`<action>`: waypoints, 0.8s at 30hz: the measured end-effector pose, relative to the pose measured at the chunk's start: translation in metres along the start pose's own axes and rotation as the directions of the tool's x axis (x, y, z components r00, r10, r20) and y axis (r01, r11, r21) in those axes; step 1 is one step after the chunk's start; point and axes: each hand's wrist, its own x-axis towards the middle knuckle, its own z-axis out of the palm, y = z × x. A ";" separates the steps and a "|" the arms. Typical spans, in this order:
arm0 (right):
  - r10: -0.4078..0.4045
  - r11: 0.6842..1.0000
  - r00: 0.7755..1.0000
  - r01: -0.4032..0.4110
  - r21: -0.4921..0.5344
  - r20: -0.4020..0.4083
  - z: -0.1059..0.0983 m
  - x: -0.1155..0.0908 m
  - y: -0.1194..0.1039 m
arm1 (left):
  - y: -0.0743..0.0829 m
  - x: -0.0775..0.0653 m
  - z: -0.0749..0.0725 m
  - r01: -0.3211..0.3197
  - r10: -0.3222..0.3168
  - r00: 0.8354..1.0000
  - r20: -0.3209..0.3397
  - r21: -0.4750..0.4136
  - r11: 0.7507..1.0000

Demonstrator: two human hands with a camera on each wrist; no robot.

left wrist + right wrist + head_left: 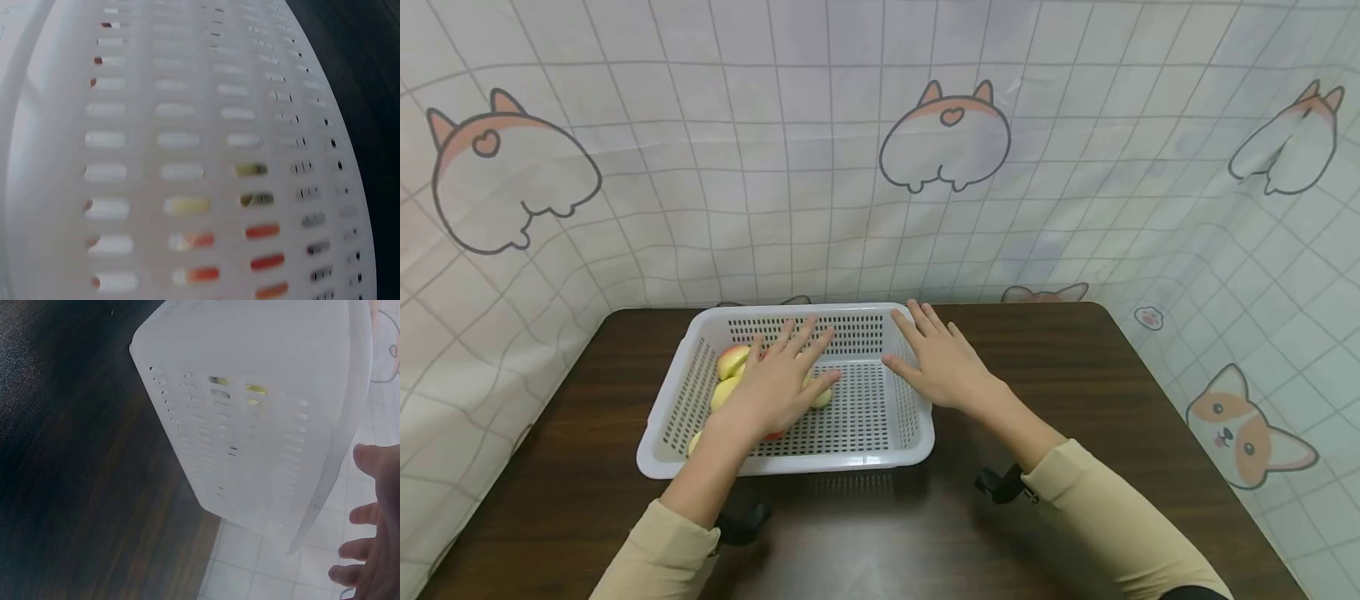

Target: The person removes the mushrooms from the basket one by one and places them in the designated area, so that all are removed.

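A white plastic basket [859, 462] with slotted walls stands on the dark table. Several red-and-yellow apples [730, 360] lie in its left part, partly covered by my left hand [775, 385]. That hand is above the basket with its fingers spread, holding nothing. My right hand [946, 360] is over the basket's right rim, fingers straight and apart, also holding nothing. In the right wrist view, the fingers are beside the rim of the basket [300, 337]. The left wrist view is filled by the slotted basket wall [56, 125], with red and yellow showing through the slots.
The brown wooden table [1037, 358] extends to both sides of the basket and in front of it. Behind and beside it hangs a white gridded cloth [820, 208] printed with cartoon dogs. Black wrist camera mounts [1000, 485] sit under both forearms.
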 end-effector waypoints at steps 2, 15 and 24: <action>-0.007 1.000 1.000 0.007 0.013 -0.009 -0.001 0.000 0.000 | -0.001 -0.003 -0.002 -0.007 0.006 1.000 -0.023 -0.015 1.000; -0.054 0.991 0.996 0.062 0.117 -0.069 -0.010 -0.001 -0.006 | -0.013 -0.029 -0.017 -0.037 0.017 0.988 -0.155 -0.133 0.990; -0.046 0.984 0.996 0.058 0.171 -0.073 -0.013 0.000 -0.010 | -0.027 -0.037 -0.025 -0.060 0.022 0.978 -0.208 -0.177 0.982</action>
